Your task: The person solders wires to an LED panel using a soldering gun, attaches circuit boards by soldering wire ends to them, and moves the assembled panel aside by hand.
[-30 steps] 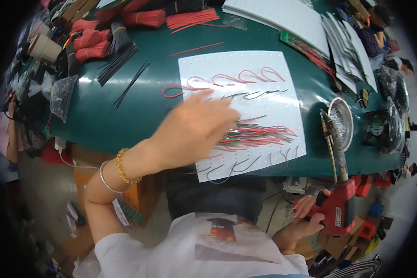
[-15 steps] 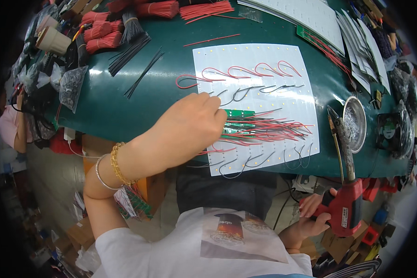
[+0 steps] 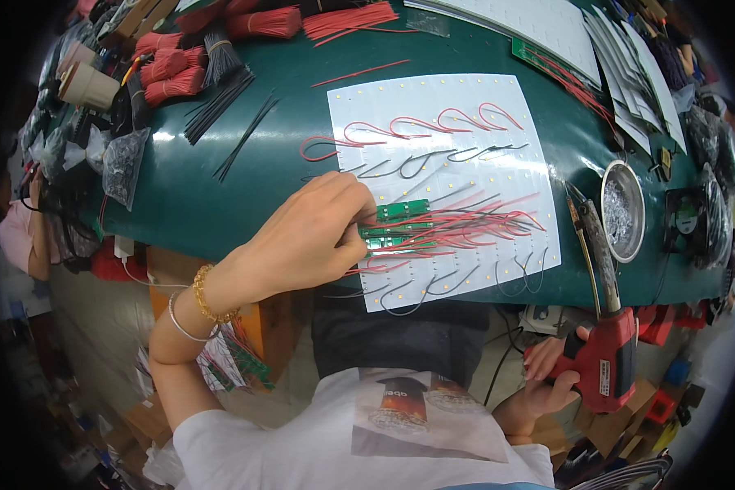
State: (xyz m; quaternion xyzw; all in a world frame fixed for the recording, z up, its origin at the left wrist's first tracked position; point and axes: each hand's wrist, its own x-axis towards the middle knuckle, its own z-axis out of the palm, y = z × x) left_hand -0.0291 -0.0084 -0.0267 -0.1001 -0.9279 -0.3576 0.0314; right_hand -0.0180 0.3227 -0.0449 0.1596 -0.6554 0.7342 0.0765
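Note:
My left hand (image 3: 306,233) reaches over a white LED panel (image 3: 449,90), with thumb and fingers closed at the left end of a green circuit board (image 3: 404,210). More green boards lie just below it, and the hand partly hides them. Red and black wires (image 3: 486,224) run from the boards to the right across the panel. At the lower right, off the table edge, my right hand (image 3: 551,371) grips a red soldering gun (image 3: 614,355). Its metal tip points up over the table beside the panel.
Red wire loops (image 3: 457,120) and black wires (image 3: 416,163) stand on the panel. A round metal bowl (image 3: 639,204) sits right of the gun's tip. Wire bundles (image 3: 265,22) lie at the back left, stacked white panels (image 3: 547,37) at the back right.
My left hand has moved slightly left and nearer to me, and the upper circuit board has shifted with it. My right hand still holds the soldering gun in much the same place.

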